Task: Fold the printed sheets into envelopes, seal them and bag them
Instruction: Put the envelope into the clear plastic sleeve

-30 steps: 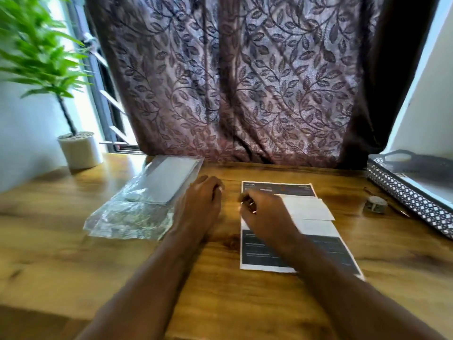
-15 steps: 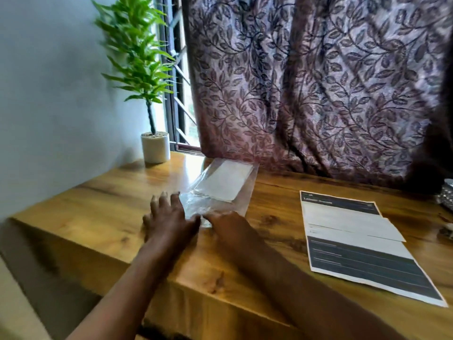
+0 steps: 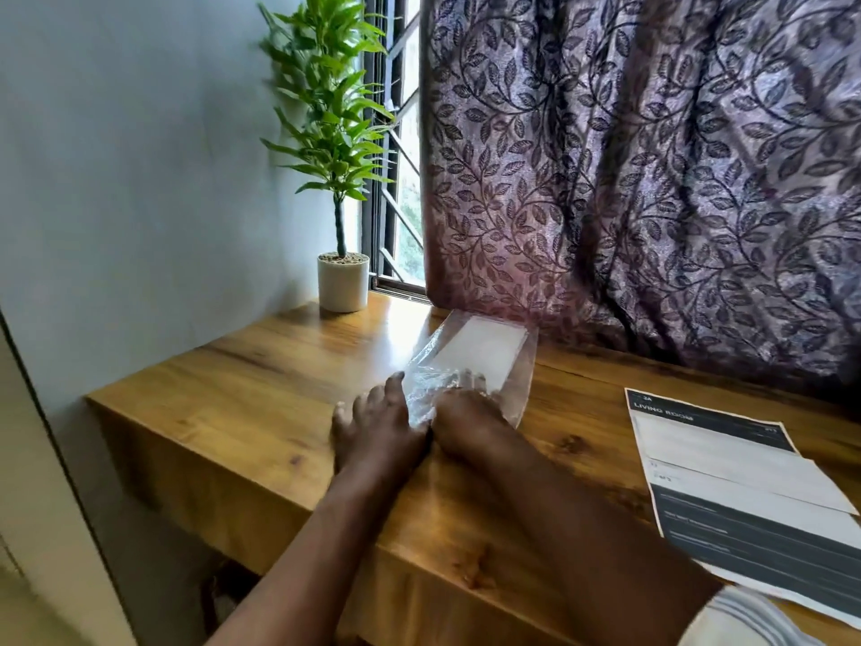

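Right hand (image 3: 466,424) seemingly inside plastic bag (image 3: 521,377).

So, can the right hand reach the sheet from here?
Probably yes. The right hand is at the mouth of the bag, and only bare table lies between it and the sheet to its right.

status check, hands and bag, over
Left hand flat on the table at the plastic bag mouth. Right hand fingers under the plastic, grip unclear. White stack inside bag; printed sheet lies off right, apart. Potted plant well clear.
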